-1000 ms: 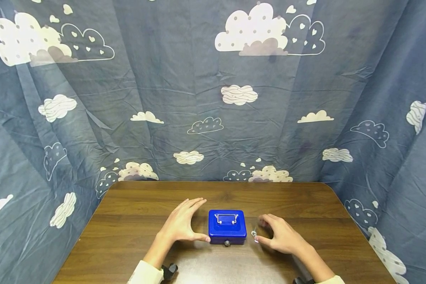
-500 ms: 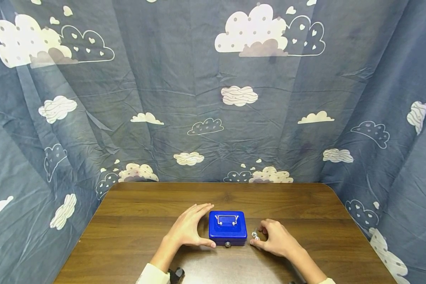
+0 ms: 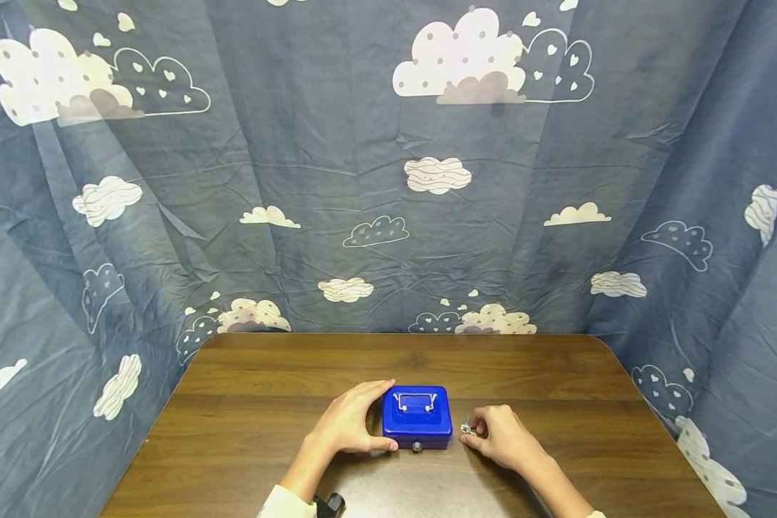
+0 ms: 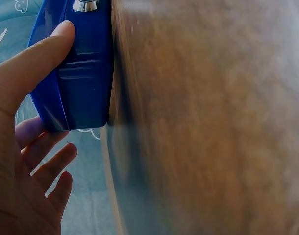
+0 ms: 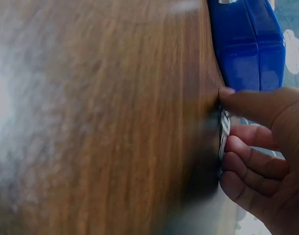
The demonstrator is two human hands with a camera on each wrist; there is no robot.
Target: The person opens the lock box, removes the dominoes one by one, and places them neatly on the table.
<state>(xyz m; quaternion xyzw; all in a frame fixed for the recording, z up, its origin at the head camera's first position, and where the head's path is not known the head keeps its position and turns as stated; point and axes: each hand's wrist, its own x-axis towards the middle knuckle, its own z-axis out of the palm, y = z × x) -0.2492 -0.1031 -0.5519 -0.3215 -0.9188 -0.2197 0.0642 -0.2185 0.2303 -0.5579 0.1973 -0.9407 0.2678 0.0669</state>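
Observation:
A blue metal cash box (image 3: 417,421) with a wire handle on its lid and a round lock (image 3: 417,447) on its front stands closed on the table. My left hand (image 3: 350,423) grips its left end. The thumb lies on the front face, and some fingers reach behind the box in the left wrist view, where the box (image 4: 86,78) shows from its end. Just right of the box, small silvery keys (image 3: 467,429) lie at the tabletop. The thumb and curled fingers of my right hand (image 3: 501,439) close round these keys (image 5: 224,129), partly hiding them.
The brown wooden table (image 3: 285,367) has its far edge against a blue-grey curtain (image 3: 298,180) printed with clouds. A black wrist strap (image 3: 330,505) sits on my left wrist.
My left hand has moved right and its thumb and fingers have come onto the box. My right hand's fingers have closed in round the keys. The box stays in place.

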